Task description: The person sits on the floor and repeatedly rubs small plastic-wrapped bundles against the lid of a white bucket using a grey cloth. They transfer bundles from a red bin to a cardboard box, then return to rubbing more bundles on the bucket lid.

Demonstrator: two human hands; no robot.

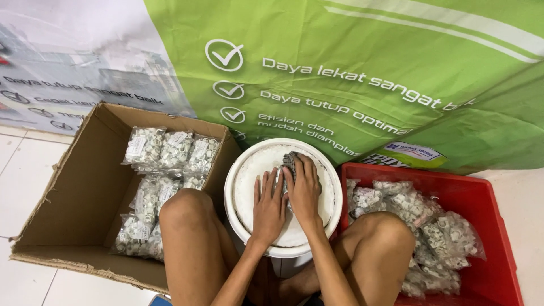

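A small clear bag of pale fittings lies on the flat white lid of a bucket, toward the lid's far side. Only part of the bag shows under the hands; its long axis seems to run from the lid's far rim back toward the person, though that is hard to tell.

The left hand rests flat on the lid with fingers spread and straight, fingertips touching the bag's left edge. The right hand lies over the bag with fingers pressed together, covering most of it; whether it pinches the bag cannot be seen.

Left of the lid, an open cardboard box holds more bags of fittings stacked along the side nearest the lid; the box's far-left half is bare cardboard. Right of the lid, a red crate is heaped with bags. The person's knees sit just in front of the lid on either side. Behind the lid hangs a green banner.
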